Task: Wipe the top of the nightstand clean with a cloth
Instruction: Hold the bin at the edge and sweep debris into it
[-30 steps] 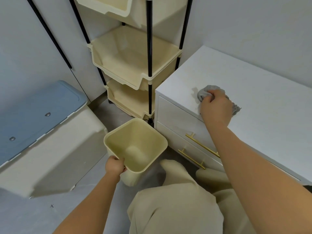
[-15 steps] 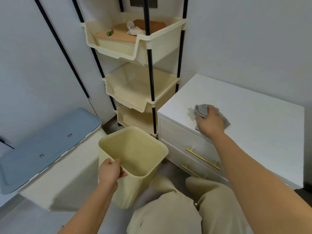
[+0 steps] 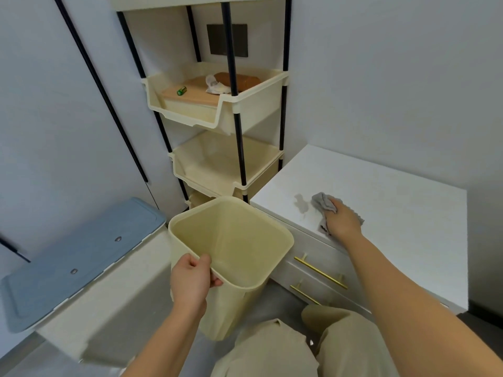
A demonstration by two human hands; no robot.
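Note:
The white nightstand (image 3: pixel 394 202) stands at the right, with two drawers and gold handles. My right hand (image 3: pixel 343 220) presses a crumpled grey cloth (image 3: pixel 322 204) onto its top near the front left corner. A small grey smudge (image 3: pixel 300 203) lies on the top just left of the cloth. My left hand (image 3: pixel 192 278) grips the near rim of a cream plastic bin (image 3: pixel 239 257), held tilted beside the nightstand's front left corner.
A cream shelf rack (image 3: pixel 217 110) with black poles stands behind the bin; its upper tray holds a board, a green battery and a rag. A white box with a blue lid (image 3: pixel 76 257) sits at the left. My beige-trousered knees (image 3: pixel 313 349) are below.
My left hand has lifted the bin from the floor up to the height of the nightstand's edge. The view has tilted upward. My right hand stays on the cloth near the corner.

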